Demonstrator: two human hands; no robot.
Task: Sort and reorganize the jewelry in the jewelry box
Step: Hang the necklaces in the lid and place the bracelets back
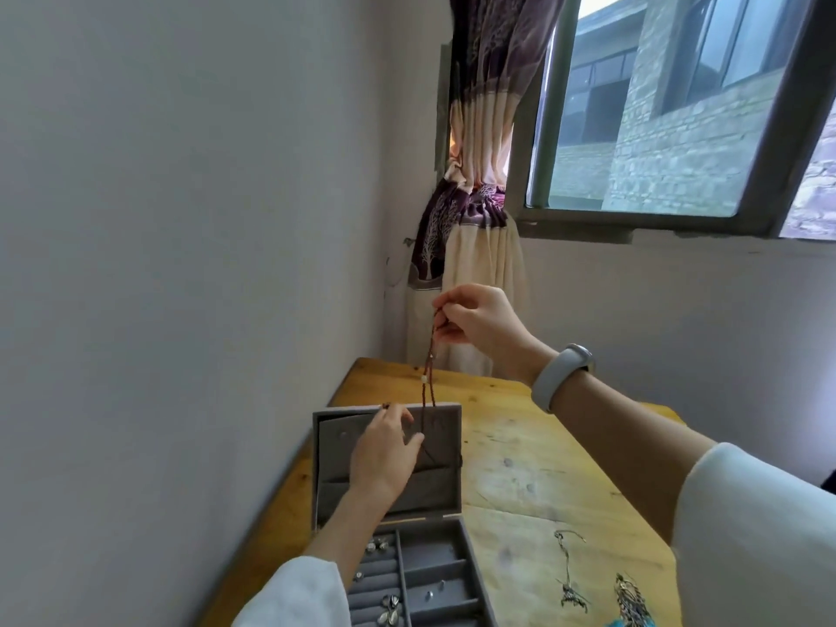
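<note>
Left hand at the raised lid of the grey jewelry box, fingers bent against the lid's felt lining near its top edge; possibly pinching the necklace's loose end there, too small to tell. Lid upright, soft flocked grey fabric, pocket flap across the lower part, small snap studs on the lining.

Beaded necklace hanging just right of that hand: thin dark red-brown strand, doubled, one pale bead partway down. Long axis vertical, running from the raised right hand straight down to the lid's top rim. Right fingers pinching the strand's upper end, well above the box. Lower end nearer the left hand, so hooking or tucking onto the lid likely falls to the left.

Below: open tray with padded ring rolls and square felt compartments, silver shell-like earrings in the rolls, small studs in one compartment.

Further right on the worn yellow wooden counter: thin silver chain with pendant, metal piece with turquoise feathers. White band on right wrist.
</note>
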